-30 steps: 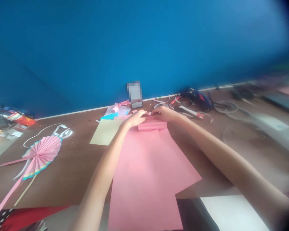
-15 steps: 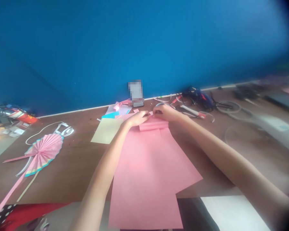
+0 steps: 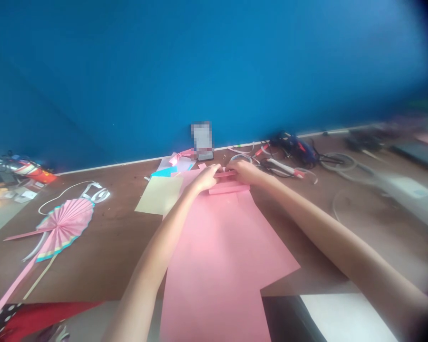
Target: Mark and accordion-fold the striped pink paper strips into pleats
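Note:
Large pink paper [image 3: 221, 256] stretches over the table and past its front edge. At its far end lies a folded pink paper strip [image 3: 228, 187], pleated in narrow bands. My left hand [image 3: 209, 176] is closed on the left end of the top fold, thumb and fingers pinching it. Opposite it, my right hand [image 3: 243, 172] grips the right end of the same fold, its fingers partly hidden. A short edge of the fold shows between both hands, lifted a little.
Left on the brown table [image 3: 103, 256] lies a pink pleated paper fan [image 3: 66, 223]. Beside the pink paper is a cream sheet [image 3: 159, 194]. A blurred upright device [image 3: 202, 140] leans near the blue wall. Cables [image 3: 338, 159] and a dark blue object [image 3: 297, 148] sit at the back right.
The top fold between my hands has been raised and turned towards me, so its edge now shows. Both hands have shifted very slightly; the fan and cream sheet lie as before.

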Demonstrator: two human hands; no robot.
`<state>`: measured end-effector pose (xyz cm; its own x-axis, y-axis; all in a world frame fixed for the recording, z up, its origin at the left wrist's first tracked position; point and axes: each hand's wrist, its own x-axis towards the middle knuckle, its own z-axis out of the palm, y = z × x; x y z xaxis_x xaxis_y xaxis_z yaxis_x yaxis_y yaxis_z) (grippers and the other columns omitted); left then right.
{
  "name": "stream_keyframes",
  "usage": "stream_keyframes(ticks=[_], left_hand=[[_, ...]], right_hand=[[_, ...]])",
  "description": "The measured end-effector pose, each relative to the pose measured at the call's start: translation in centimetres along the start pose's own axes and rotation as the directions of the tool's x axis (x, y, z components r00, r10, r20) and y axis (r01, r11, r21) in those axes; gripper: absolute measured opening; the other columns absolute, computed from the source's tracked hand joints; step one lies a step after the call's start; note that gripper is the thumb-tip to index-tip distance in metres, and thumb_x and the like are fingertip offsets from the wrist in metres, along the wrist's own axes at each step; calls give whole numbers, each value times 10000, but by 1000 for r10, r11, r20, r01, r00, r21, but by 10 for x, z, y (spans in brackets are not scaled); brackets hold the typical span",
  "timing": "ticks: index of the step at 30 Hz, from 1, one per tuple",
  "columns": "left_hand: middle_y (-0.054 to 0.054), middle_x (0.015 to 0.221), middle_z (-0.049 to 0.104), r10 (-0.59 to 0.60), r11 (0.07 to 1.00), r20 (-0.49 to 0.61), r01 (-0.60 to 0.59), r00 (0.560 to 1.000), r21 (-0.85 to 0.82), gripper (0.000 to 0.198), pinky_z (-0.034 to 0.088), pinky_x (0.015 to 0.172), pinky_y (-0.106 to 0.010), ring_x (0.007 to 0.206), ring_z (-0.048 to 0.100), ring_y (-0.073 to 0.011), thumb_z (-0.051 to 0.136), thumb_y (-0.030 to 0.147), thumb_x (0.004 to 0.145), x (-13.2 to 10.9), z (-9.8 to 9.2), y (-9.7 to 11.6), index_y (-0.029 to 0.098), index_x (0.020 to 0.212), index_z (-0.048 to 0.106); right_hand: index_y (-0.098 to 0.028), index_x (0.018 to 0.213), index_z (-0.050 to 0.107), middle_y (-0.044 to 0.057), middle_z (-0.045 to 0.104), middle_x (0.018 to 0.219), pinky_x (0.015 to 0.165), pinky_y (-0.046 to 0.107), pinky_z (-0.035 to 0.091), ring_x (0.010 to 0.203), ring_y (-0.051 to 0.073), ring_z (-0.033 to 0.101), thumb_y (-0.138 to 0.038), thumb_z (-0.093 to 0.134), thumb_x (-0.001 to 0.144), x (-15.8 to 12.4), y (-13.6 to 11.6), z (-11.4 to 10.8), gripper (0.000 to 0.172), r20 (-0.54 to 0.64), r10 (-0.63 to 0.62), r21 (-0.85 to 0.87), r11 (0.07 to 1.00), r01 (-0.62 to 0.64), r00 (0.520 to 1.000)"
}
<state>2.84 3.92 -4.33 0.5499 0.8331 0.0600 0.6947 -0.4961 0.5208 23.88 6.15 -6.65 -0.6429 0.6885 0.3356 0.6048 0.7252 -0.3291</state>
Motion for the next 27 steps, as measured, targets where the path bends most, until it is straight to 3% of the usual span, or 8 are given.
stream_keyframes(ticks=[5, 12, 19, 27], left_hand=[[-36, 985, 671, -30, 999, 7, 31, 1000, -30, 273, 478, 814, -323, 902, 619, -213, 571, 166, 784, -2, -1, -1, 216, 1053, 573], [-61, 1064, 643, 57, 998, -12, -57, 998, -9, 240, 443, 873, -318, 963, 601, -211, 498, 285, 901, 2, -2, -2, 194, 1075, 636], [-61, 1021, 610, 117, 992, -80, -113, 990, 54, 244, 430, 872, -310, 977, 575, -205, 488, 296, 924, 2, -4, -2, 188, 1046, 669], [-79, 949, 578, 127, 968, -11, -122, 992, 221, 336, 427, 863, -344, 946, 543, -221, 367, 314, 972, 0, -11, 0, 184, 988, 676]], right_hand=[[-181, 826, 680, 56, 665, 846, 667, 265, 333, 797, 190, 557, -104, 560, 697, 1, 1, 2, 192, -21, 32, 23, 999, -32, 999], [-172, 811, 669, 43, 637, 787, 655, 252, 328, 736, 165, 531, -224, 630, 754, -1, 4, 0, 87, -24, 17, 76, 997, -15, 1000], [-158, 868, 680, 70, 661, 811, 674, 257, 341, 749, 172, 540, -365, 593, 846, -1, 1, -5, 225, -2, -37, 138, 990, 37, 999], [-145, 880, 685, 94, 664, 807, 688, 271, 349, 747, 182, 544, -366, 467, 922, -1, 3, -10, 313, 28, -41, 115, 993, 38, 999]])
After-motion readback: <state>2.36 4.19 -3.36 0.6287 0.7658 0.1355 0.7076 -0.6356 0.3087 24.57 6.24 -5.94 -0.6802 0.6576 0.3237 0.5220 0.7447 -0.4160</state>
